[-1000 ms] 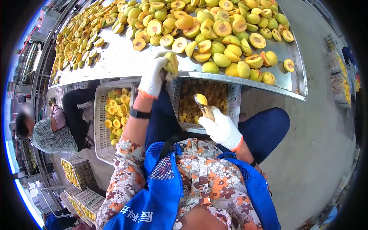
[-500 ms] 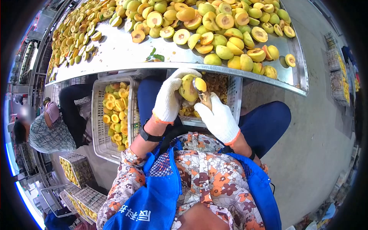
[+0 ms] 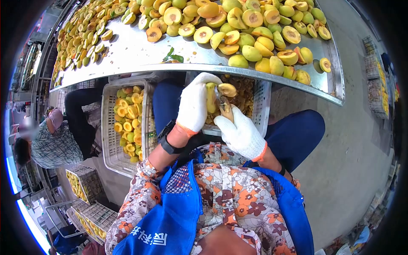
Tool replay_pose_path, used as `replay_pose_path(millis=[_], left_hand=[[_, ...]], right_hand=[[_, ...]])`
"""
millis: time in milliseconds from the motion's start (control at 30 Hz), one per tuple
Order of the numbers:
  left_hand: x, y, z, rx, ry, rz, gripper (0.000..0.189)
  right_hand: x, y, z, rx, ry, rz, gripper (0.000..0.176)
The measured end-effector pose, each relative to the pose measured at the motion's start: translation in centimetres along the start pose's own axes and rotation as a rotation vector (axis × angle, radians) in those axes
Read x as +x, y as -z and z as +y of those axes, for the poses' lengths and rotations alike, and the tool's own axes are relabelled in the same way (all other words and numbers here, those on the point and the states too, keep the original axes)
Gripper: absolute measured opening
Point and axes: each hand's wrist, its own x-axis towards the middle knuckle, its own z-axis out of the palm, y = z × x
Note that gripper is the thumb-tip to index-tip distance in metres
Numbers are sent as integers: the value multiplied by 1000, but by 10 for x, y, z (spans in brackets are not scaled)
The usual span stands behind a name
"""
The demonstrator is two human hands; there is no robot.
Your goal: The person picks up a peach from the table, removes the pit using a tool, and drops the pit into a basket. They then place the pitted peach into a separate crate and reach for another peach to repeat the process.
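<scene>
My left hand, in a white knit glove, is closed around a yellow-green peach half above a crate. Wrapped round a wooden-handled pitting spoon is my right hand, also gloved in white. The spoon's metal end is right at the peach half's cut side. A scooped-out brownish-yellow piece sits at the spoon's tip, between the peach half and the crate's far side. Below both hands, the crate holds many brown pits and scraps.
A metal table piled with halved peaches spans the far side, its raised edge just beyond my hands. To the left stands a crate of pitted halves. Another person sits farther left, near more filled crates.
My left hand has turned the peach half so its cut side faces the spoon. The scooped piece now shows brownish and stands out from the fruit at the spoon's tip.
</scene>
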Motion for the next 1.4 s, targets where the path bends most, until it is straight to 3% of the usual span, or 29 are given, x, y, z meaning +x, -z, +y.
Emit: replay_pose_path(millis=[133, 200, 300, 367, 467, 567, 633, 767, 833, 867, 900, 933, 1000, 1033, 1067, 1133, 1200, 1333, 1400], left_hand=[[7, 5, -3, -183, 99, -117, 50], [5, 2, 2, 161, 53, -65, 48], [7, 0, 1, 147, -45, -37, 44], [6, -3, 0, 160, -56, -69, 41], [3, -4, -4, -54, -24, -9, 50], [13, 9, -9, -85, 51, -119, 53], [15, 16, -14, -295, 178, -361, 55], [12, 10, -18, -307, 93, -310, 59], [11, 9, -21, -507, 536, -208, 56], [9, 3, -21, -509, 536, -208, 56], [8, -7, -19, -374, 357, -100, 54], [5, -15, -16, -235, 178, 6, 54], [0, -24, -3, -184, 175, 34, 35], [-2, -21, -11, -145, 202, 34, 30], [-3, -18, -19, -108, 225, 33, 26], [0, -17, -6, -58, 267, 11, 24], [-5, -19, 2, -6, 315, -10, 23], [-4, -25, -6, 196, 169, 74, 24], [2, -19, -15, 115, 246, -36, 22]], right_hand=[[-2, -1, -1, 1, -65, 2, 43], [-1, -1, 1, 28, -91, -15, 42], [1, -2, 6, 71, -17, 1, 42], [-5, -2, 5, 78, -114, -12, 43], [-2, -6, 2, -75, -2, 68, 44], [-3, -2, -6, 15, -81, -17, 45], [-6, -4, -2, -65, -66, -8, 45], [-2, -3, 6, -139, -5, -4, 45], [2, -3, 8, -83, -34, 41, 45], [3, -3, 10, -28, -62, 79, 45], [3, -2, 27, -300, 265, 164, 45], [3, -2, 29, -300, 267, 164, 45], [4, -2, 31, -337, 315, 152, 37], [13, 2, 34, -675, 842, 244, 24], [10, 3, 33, -676, 846, 245, 24], [-5, 6, 5, 698, -360, -192, 15], [-11, 4, -5, 690, -320, -193, 12], [-14, 5, -3, 818, -408, -214, 11], [-14, 8, -2, 834, -430, -205, 10]])
